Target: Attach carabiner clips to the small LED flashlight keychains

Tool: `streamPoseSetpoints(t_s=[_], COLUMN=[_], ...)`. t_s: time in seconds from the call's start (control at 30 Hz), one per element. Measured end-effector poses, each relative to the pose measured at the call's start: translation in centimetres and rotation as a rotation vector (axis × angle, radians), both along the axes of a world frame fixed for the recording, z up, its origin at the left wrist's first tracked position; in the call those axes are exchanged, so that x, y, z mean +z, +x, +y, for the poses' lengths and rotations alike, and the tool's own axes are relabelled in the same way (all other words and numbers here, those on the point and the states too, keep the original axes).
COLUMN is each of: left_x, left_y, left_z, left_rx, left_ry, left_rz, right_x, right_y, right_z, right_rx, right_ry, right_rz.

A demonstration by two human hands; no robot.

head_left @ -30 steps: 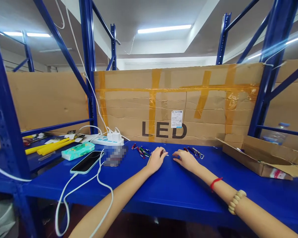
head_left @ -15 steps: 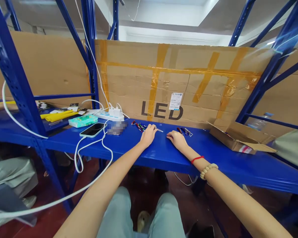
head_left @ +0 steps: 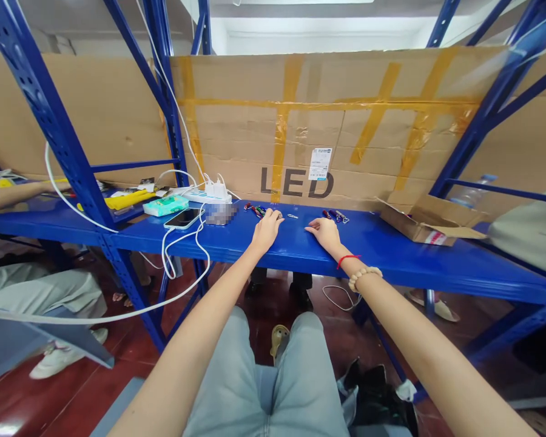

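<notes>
My left hand [head_left: 267, 232] rests on the blue table with its fingers bent together beside a small pile of coloured carabiners [head_left: 255, 210]. What the fingers hold, if anything, is hidden. A small silver metal piece [head_left: 292, 216] lies by itself just right of that hand. My right hand [head_left: 325, 233], with a red string and a beaded bracelet at the wrist, lies farther right, its fingers curled in and its thumb close to them. Anything between them is too small to make out. Just beyond it sits a second group of carabiners [head_left: 335, 215], some dark and some silver.
An open cardboard box [head_left: 430, 221] stands at the right. To the left are a phone [head_left: 182, 218], a teal packet [head_left: 165, 205], a power strip [head_left: 216, 193] and white cables. A cardboard panel [head_left: 236, 133] walls the back. Another person's arm [head_left: 18, 197] shows far left.
My left hand has drawn away from the silver piece toward the carabiner pile, leaving the piece lying on the table. My right hand stays near the same spot. The view has tilted down.
</notes>
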State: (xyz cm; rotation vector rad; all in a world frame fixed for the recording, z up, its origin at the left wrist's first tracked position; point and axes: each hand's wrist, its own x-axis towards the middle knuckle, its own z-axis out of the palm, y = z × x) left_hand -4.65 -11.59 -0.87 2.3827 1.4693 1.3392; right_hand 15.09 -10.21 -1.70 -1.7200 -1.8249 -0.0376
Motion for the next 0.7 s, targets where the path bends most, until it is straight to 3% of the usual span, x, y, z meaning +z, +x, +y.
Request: streamPoseSetpoints(t_s=[0.37,0.53,0.7], left_x=[-0.2,-0.1,0.1], left_y=[-0.6,-0.3,0.0], left_z=[2.2,1.8,1.5], left_rx=[-0.085,-0.161,-0.128], left_ry=[0.032,-0.022,-0.109], left_rz=[0.003,0.106,0.182], right_x=[0.3,0.5,0.7], right_y=[0.2,0.1,-0.3], right_z=[-0.2,-0.5,-0.7], right_rx=[-0.039,-0.014,-0.014], right_ry=[-0.015,-0.005,-0.021], right_rz=[0.125,0.103,0.061])
